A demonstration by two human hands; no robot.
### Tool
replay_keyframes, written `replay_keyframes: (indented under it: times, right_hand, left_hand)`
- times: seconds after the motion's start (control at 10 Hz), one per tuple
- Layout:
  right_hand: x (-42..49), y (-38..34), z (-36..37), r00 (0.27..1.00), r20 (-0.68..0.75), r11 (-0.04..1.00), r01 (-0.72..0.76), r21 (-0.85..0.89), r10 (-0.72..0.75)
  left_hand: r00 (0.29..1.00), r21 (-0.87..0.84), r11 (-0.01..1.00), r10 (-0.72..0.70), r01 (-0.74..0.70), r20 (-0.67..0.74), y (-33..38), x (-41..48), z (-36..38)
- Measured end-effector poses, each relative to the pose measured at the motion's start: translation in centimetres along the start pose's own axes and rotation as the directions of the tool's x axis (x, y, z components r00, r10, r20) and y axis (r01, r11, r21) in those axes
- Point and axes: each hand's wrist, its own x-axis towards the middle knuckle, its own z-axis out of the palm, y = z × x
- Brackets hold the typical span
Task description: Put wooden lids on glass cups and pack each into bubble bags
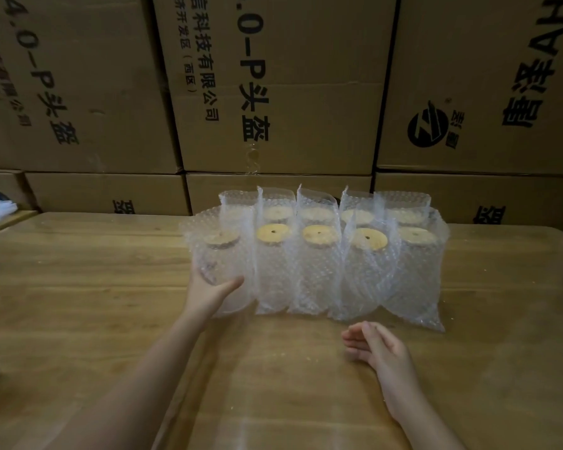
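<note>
- The left hand holds the leftmost bagged cup low on its side. Its grip is curled round the bubble bag, with the thumb across the front and the fingers behind it.
- That cup stands upright on the table at the left end of the front row. Its wooden lid is on, and the bag mouth stands open above it.
- It sits just beside the next bag and seems to touch it, though the overlapping plastic makes contact hard to confirm.
- The right hand hovers over the table in front of the row. Its grip is slack, the fingers are loosely straight and together, and it holds nothing.
- The front row holds five bagged cups, and a back row of five more stands against it. Every cup seen has a lid inside its bag.
- Judged step: the tenth pack is being set into line, so the lidding and bagging look all but done. No bare cup, loose lid or spare bag is in view.
- Next move, as a judgement: ease the grip off without tipping the cup. The soft bag gives a poor footing, so a light push flush against its neighbour would steady it.
- Stacked cartons stand behind the table.
</note>
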Motion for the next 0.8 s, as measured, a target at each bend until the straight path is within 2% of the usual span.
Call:
replay_keyframes:
  times: [0.1,0.3,0.5,0.6,0.7,0.8]
  right_hand:
    - [0.1,0.0,-0.1,1.0,0.001,1.0,-0.005,-0.005,0.005]
    - [0.2,0.2,0.0,1.0,0.011,1.0,-0.008,-0.008,0.008]
    - [0.4,0.4,-0.2,1.0,0.016,1.0,-0.007,-0.006,0.007]
    - [0.4,0.4,-0.3,1.0,0.008,1.0,-0.004,0.004,0.004]
    - [0.5,0.4,-0.5,1.0,-0.011,0.998,-0.016,0.063,0.017]
    - [0.4,0.0,-0.8,0.996,-0.071,0.98,-0.045,0.195,0.06]
  left_hand:
    - [0.997,-0.039,0.999,0.025,-0.022,0.069,0.0,0.6,1.0]
    - [0.992,-0.096,0.995,0.033,-0.021,0.119,-0.5,1.7,1.2]
    - [0.989,-0.093,0.995,0.053,-0.04,0.136,-1.0,1.4,1.1]
    - [0.976,-0.052,0.998,0.037,-0.026,0.217,-0.5,0.7,-0.1]
    - [0.991,0.001,1.0,0.029,-0.03,0.127,-0.1,-1.0,-1.9]
    - [0.993,-0.026,0.999,0.026,-0.029,-0.115,-0.9,-5.7,-1.9]
